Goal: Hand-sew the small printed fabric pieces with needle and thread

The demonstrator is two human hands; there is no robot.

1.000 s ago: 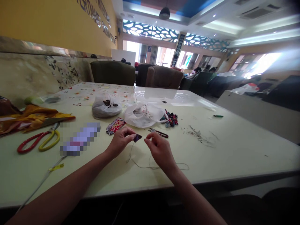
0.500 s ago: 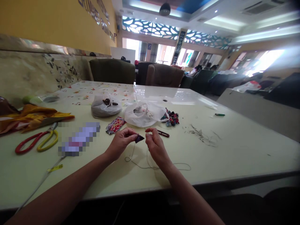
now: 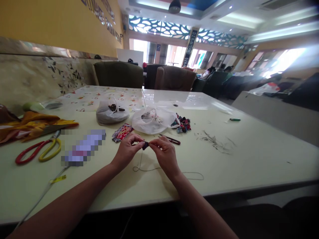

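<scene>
Small dark fabric scrap (image 3: 145, 146) held up over a pale table (image 3: 249, 162)

The scrap is between the two hands, above the table's near half; the left hand (image 3: 127, 148) pinches it between thumb and fingers; the right hand (image 3: 165, 152) has thumb and forefinger pressed together at its right edge, though whether they grip cloth or a needle is too small to tell; a thin thread (image 3: 147, 170) hangs below the scrap and loops across the tabletop, passing behind the right wrist; just beyond the right hand lie dark-red-handled snips (image 3: 173, 140); past the left hand are red patterned cloth pieces (image 3: 122, 132), near a white plastic bag (image 3: 154, 123), with a multicoloured fabric bundle (image 3: 183, 124) at its right; thread scraps (image 3: 214, 142) lie farther right; scissors (image 3: 51, 150) with red and yellow handles rest well to the left, near a yellow-orange cloth (image 3: 35, 123).
</scene>
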